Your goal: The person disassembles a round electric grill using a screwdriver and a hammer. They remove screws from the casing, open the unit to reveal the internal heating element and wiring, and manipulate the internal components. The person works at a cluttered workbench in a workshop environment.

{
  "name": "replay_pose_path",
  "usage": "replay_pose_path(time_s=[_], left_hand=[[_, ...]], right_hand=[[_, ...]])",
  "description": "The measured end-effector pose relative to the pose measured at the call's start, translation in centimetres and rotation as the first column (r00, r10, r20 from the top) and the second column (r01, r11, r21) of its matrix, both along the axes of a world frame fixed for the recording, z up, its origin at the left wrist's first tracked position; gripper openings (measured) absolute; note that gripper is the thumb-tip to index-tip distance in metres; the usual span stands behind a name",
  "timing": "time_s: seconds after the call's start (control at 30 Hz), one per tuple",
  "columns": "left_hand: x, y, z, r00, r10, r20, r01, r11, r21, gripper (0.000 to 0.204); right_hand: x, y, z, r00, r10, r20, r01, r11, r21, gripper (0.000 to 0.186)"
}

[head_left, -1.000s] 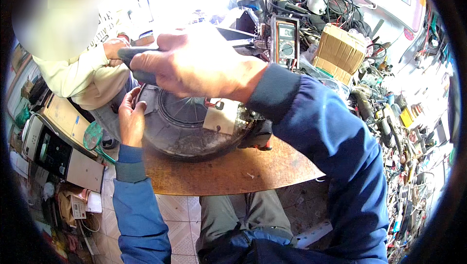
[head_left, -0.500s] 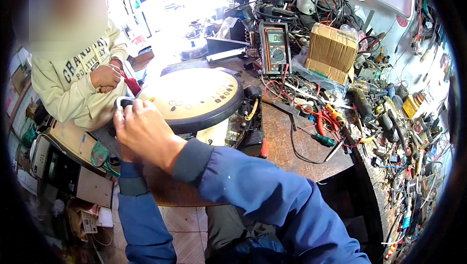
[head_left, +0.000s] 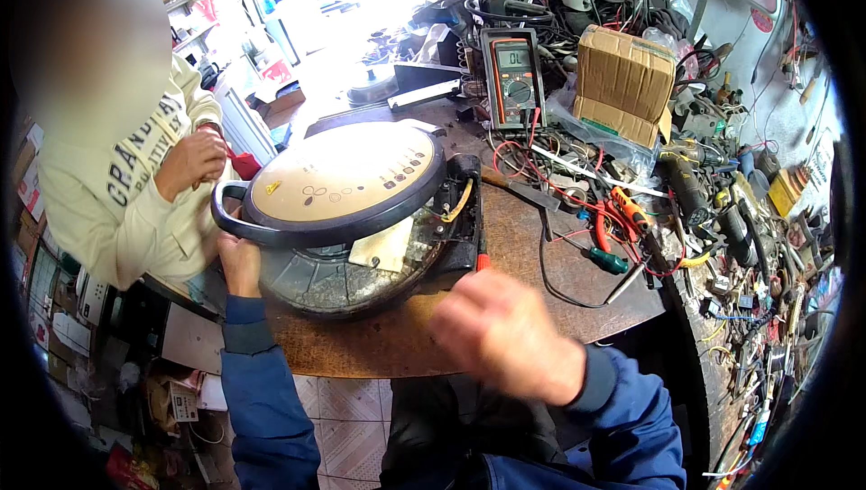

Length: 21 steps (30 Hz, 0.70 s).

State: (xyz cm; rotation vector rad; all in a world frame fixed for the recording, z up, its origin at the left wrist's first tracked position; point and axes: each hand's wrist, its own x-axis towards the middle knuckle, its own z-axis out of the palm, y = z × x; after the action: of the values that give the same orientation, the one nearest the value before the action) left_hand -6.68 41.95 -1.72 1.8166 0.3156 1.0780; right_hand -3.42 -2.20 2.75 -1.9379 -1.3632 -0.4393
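A round appliance's cream-topped lid (head_left: pixel 329 174) with a black rim and side handle rests tilted over its dusty, dark round base (head_left: pixel 320 291), which has a pale plate and exposed wiring at the right. My left hand (head_left: pixel 239 264) grips the appliance's left edge beneath the lid handle, its fingertips partly hidden. My right hand (head_left: pixel 487 328) is off the lid, above the bench's front at the appliance's lower right; motion blurs its fingers, so whether it is closed cannot be told.
A co-worker's hand (head_left: pixel 194 165) is left of the lid. The wooden bench (head_left: pixel 568 300) holds a multimeter (head_left: pixel 514 79), orange screwdriver (head_left: pixel 627 210), green-handled tool (head_left: pixel 604 260), leads and a cardboard box (head_left: pixel 622 84). Dense tools and cables (head_left: pixel 722 237) crowd the right.
The lid, raised in my right hand earlier, now lies over the base. My right hand has let go of it and moved down and right. My left hand stays at the appliance's left side.
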Motion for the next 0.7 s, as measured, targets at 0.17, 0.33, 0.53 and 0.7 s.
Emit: replay_pose_path(time_s=[0.17,0.33,0.53,0.7], left_hand=[[-0.3,-1.2,1.2,0.991,0.103,-0.088,-0.089,0.984,0.153,0.035],[-0.3,-0.2,0.9,0.976,0.197,-0.094,-0.151,0.921,0.359,0.03],[-0.5,1.6,-0.7,0.982,0.123,-0.144,-0.087,0.967,0.238,0.033],[-1.6,0.8,0.4,0.981,0.049,-0.188,-0.046,0.999,0.017,0.035]], right_hand=[[8.8,-3.8,1.2,0.949,-0.316,0.012,0.311,0.924,-0.224,0.013],[15.9,-3.4,2.0,0.885,-0.337,-0.321,0.325,0.941,-0.091,0.015],[19.0,-1.8,-2.5,0.757,-0.166,-0.632,0.293,0.951,0.102,0.019],[21.0,-1.3,-5.8,0.577,-0.025,-0.817,0.252,0.956,0.149,0.011]])
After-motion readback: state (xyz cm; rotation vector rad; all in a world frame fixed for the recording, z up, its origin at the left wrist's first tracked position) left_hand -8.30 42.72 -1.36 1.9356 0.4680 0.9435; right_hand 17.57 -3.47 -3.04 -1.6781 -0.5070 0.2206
